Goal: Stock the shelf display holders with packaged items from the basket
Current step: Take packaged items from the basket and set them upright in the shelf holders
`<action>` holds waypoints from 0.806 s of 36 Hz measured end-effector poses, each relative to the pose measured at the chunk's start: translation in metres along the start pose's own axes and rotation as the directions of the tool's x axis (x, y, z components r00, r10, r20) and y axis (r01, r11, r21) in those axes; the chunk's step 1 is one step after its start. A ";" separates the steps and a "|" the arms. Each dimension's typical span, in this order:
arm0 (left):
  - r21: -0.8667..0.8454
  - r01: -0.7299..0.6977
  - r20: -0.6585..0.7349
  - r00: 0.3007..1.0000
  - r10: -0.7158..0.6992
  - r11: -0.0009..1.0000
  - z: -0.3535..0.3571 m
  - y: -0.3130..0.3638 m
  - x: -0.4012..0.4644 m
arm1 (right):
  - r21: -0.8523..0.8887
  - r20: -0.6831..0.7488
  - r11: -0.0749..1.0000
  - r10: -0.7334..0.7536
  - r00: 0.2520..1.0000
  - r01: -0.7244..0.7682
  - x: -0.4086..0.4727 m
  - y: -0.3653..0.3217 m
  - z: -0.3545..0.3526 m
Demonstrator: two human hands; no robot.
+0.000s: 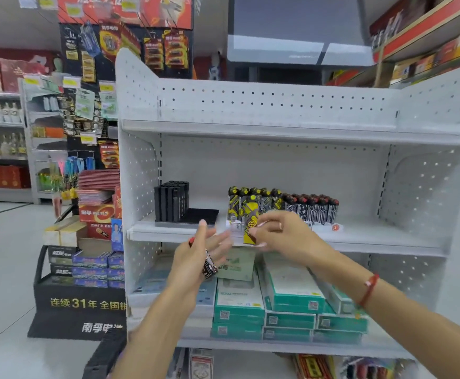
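My left hand (198,253) holds a black-and-white patterned lighter with a red cap (209,265) against its palm, in front of the middle shelf (373,239). My right hand (280,231) pinches a yellow-and-black lighter (250,228) at the front of the display holder (283,206), which stands on the shelf filled with yellow-capped and red-capped lighters. To the left stands a black display holder (176,206) with black lighters in its back rows and bare slots in front. The dark basket (105,354) shows at the bottom left, its contents hidden.
The top shelf (278,127) carries nothing. Green and white boxes (286,302) are stacked on the lower shelf. A battery display stand (86,269) with hanging packs stands to the left of the shelf unit. White floor lies further left.
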State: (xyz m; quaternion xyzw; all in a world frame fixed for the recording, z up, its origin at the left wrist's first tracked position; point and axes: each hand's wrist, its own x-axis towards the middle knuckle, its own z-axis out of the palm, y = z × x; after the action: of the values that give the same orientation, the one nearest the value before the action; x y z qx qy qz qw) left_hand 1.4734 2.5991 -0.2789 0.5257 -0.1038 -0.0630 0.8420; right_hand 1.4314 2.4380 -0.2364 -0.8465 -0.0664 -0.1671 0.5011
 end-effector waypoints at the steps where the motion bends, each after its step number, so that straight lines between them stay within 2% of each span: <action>1: -0.045 0.009 -0.058 0.998 -0.012 0.999 0.000 -0.001 0.001 | -0.005 -0.061 1.000 -0.024 0.998 0.024 0.004 0.003 -0.013; 3: -0.114 0.025 -0.127 0.991 -0.039 0.993 -0.002 -0.002 0.003 | -0.075 -0.178 0.994 -0.098 0.979 0.086 0.012 0.008 -0.037; 5: -0.189 0.065 -0.135 0.987 -0.091 0.980 -0.002 -0.001 0.006 | -0.149 -0.232 0.982 -0.152 0.961 0.120 0.018 0.009 -0.055; 8: -0.355 0.114 -0.091 0.983 -0.156 0.928 0.001 0.000 0.006 | -0.278 -0.182 0.950 -0.197 0.963 0.142 0.028 0.008 -0.071; 13: -0.567 0.182 0.047 0.981 -0.189 0.803 0.001 0.004 0.002 | -0.527 -0.074 0.810 -0.346 0.935 0.258 0.040 0.014 -0.074; 16: -0.591 0.209 0.080 0.976 -0.201 0.779 0.000 0.006 0.002 | -0.584 -0.043 0.755 -0.395 0.918 0.297 0.045 0.018 -0.072; 21: -0.542 0.219 0.068 0.974 -0.218 0.811 -0.001 0.006 0.005 | -0.462 -0.043 0.818 -0.408 0.912 0.344 0.047 0.022 -0.074; 26: -0.493 0.223 0.085 0.974 -0.209 0.841 -0.003 0.004 0.008 | -0.503 -0.066 0.797 -0.421 0.905 0.334 0.048 0.019 -0.078; 29: -0.489 0.203 0.117 0.979 -0.167 0.848 0.000 0.005 0.007 | -0.495 -0.010 0.807 -0.376 0.926 0.323 0.051 0.013 -0.084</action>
State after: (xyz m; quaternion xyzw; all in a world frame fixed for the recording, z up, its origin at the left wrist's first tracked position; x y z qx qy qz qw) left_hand 1.4807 2.5999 -0.2735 0.2956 -0.0621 -0.1869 0.9348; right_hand 1.4648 2.3557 -0.1919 -0.9075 -0.1502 -0.3130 0.2366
